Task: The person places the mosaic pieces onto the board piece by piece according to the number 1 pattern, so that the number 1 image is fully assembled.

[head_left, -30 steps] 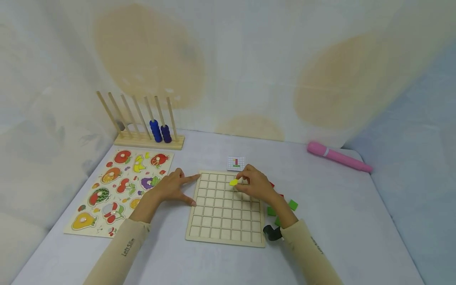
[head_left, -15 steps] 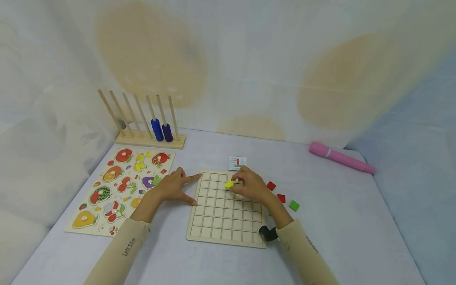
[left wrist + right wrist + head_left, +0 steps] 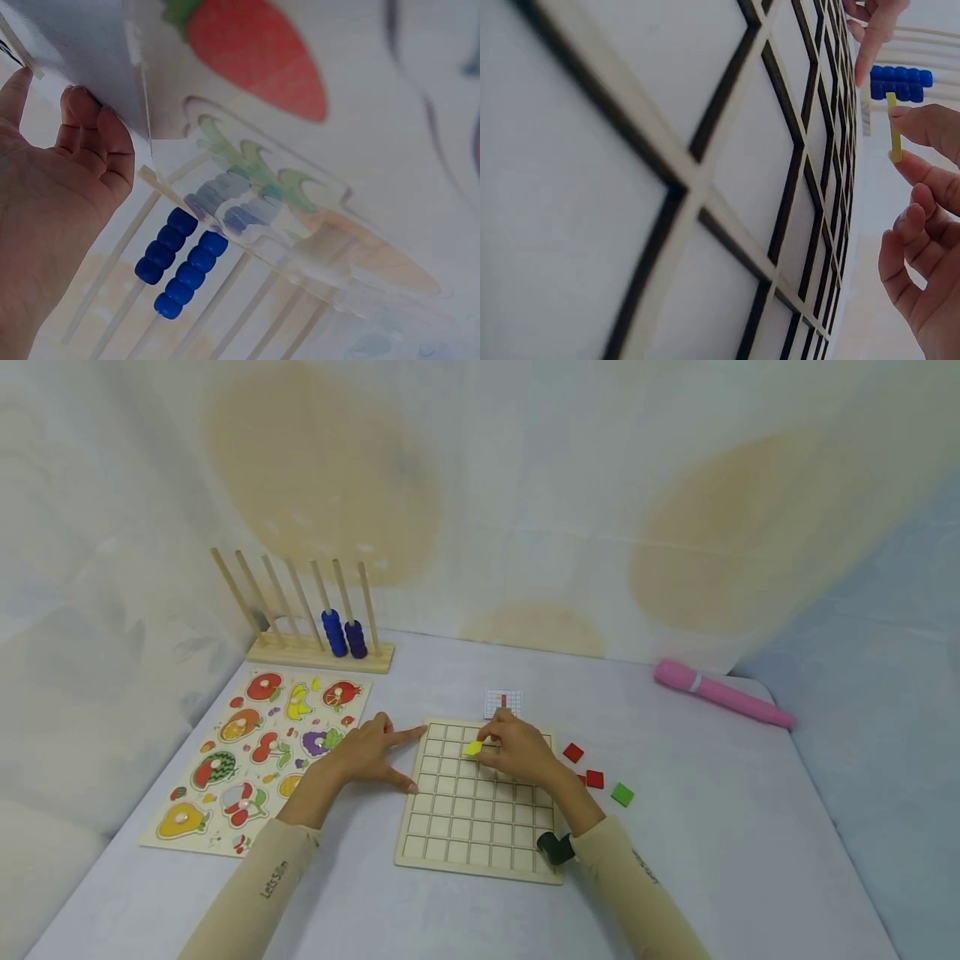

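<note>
A wooden grid board (image 3: 480,810) lies flat at the middle of the table. Between thumb and forefinger, my right hand (image 3: 519,752) pinches a thin yellow square tile (image 3: 472,748) above the board's upper rows. The right wrist view shows that tile (image 3: 895,127) edge-on, apart from the grid. My left hand (image 3: 369,752) spreads its thumb and forefinger against the board's left edge, the other fingers loosely bent. Behind the board lies a small printed grid card (image 3: 495,697), partly covered by my right hand. Red tiles (image 3: 595,779) and a green tile (image 3: 622,794) lie right of the board.
A fruit puzzle board (image 3: 255,760) lies on the left, partly under my left forearm. Behind it stands a wooden peg rack (image 3: 322,652) with blue and purple beads. A pink stick-shaped object (image 3: 723,695) rests at the back right. A black wrist camera (image 3: 555,848) sits by my right sleeve.
My right hand has moved left across the board with the yellow tile, uncovering red tiles on the right. My left hand stays at the board's edge. The head view has shifted slightly.
</note>
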A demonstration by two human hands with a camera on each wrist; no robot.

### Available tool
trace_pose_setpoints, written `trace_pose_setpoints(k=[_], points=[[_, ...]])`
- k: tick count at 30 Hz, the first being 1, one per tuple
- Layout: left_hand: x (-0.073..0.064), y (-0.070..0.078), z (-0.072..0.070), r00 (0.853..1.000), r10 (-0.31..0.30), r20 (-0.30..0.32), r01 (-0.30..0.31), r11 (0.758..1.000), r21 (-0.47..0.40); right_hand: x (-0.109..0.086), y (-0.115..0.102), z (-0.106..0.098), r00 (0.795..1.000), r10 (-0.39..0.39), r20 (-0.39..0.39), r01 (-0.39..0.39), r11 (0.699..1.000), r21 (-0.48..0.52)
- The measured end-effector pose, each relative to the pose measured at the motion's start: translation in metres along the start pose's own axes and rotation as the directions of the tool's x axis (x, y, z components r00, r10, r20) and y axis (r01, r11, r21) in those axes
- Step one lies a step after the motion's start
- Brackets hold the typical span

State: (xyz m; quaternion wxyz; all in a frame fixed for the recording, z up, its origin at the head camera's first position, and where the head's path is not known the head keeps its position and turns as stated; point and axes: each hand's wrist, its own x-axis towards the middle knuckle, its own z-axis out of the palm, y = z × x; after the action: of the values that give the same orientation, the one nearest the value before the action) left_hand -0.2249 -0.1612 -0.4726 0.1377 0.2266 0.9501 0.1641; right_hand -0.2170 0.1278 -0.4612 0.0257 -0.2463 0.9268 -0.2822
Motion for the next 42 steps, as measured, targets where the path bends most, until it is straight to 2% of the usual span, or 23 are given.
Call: trace_pose_setpoints(k=[11, 21, 42], points=[[0.0, 0.001, 0.0, 1.0, -0.02, 0.002, 0.02, 1.0, -0.009, 0.006, -0.002, 0.007, 0.999, 0.027, 0.038, -0.024, 0.995, -0.1], [0.001, -0.001, 0.002, 1.0, -0.006, -0.005, 0.006, 1.0, 0.0, 0.005, -0.001, 0.011, 1.0, 0.024, 0.007, -0.023, 0.99, -0.137], [-0.001, 0.004, -0.001, 1.0, -0.011, -0.004, 0.011, 1.0, -0.019, 0.003, -0.003, 0.009, 0.999, 0.045, 0.02, -0.042, 0.99, -0.133]])
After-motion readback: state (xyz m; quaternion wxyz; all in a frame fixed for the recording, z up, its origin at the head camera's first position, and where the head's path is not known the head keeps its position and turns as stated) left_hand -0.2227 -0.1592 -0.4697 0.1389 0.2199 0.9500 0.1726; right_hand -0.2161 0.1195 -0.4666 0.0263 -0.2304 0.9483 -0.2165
